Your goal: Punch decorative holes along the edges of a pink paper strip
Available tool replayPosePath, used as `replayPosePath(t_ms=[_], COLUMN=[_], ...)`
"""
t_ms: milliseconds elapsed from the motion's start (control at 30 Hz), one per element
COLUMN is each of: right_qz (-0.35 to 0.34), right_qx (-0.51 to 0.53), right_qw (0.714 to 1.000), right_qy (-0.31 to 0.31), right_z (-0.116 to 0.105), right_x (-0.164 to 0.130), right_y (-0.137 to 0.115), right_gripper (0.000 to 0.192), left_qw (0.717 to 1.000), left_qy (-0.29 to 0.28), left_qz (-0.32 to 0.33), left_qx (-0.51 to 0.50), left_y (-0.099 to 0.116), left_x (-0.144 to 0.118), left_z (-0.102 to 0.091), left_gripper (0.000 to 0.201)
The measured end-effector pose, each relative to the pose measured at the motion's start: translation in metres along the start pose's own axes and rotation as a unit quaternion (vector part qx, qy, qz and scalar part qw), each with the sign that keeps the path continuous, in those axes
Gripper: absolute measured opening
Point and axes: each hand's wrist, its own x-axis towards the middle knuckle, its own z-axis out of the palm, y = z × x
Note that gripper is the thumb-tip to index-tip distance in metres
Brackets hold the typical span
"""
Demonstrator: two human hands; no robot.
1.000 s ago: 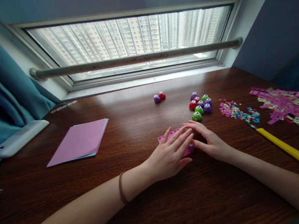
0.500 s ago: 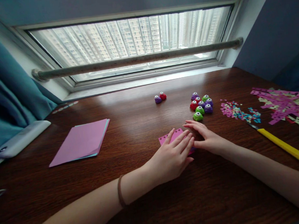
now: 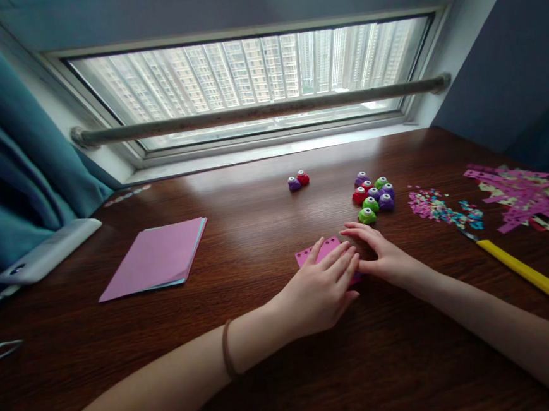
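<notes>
Two hands lie on one small pink paper (image 3: pixel 320 252) in the middle of the dark wooden table (image 3: pixel 267 231). The left hand (image 3: pixel 320 290) is flat, with its fingers stretched out and close together, and it presses down on the near part of the paper. It does not grasp anything; it only covers. The right hand (image 3: pixel 377 254) comes from the right side and its fingers rest on the right edge of the same paper, just touching the left fingertips. Whether the right thumb pinches the paper from below I cannot tell, because the left hand hides this place. Most of the paper is hidden under the hands; only its far left corner shows, with a row of small punched holes along the edge. The shape of these holes is too small to make out.

Just behind the right hand stands a group of small punches (image 3: pixel 373 192), green, red and purple, close to each other. Two more punches (image 3: pixel 298 181) stand apart, nearer to the window (image 3: pixel 255 80). On the right lies a little heap of confetti (image 3: pixel 439 206), and beside it a pile of cut paper strips (image 3: pixel 523 195), partly cut off by the picture edge. A yellow-handled tool (image 3: pixel 532 277) lies near them; its blade end is hard to see. On the left lies a stack of pink sheets (image 3: pixel 157 258), and further left a white device (image 3: pixel 47 252).
</notes>
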Motion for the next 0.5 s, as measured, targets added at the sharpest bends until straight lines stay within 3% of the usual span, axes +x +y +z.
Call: replayPosePath(t_ms=[367, 500], right_qz=[-0.047, -0.041], right_qx=[0.084, 0.099], right_qw=[0.995, 0.994], right_qy=[0.008, -0.027], right_z=[-0.003, -0.014], right_x=[-0.007, -0.006], right_y=[0.000, -0.002], right_gripper=[0.042, 0.039], left_qw=[0.997, 0.993], left_qy=[-0.006, 0.001], left_qz=[-0.034, -0.069], left_qx=[-0.075, -0.094], left_y=[-0.003, -0.005], left_x=[-0.002, -0.002], left_z=[0.007, 0.009], left_gripper=[0.056, 0.067])
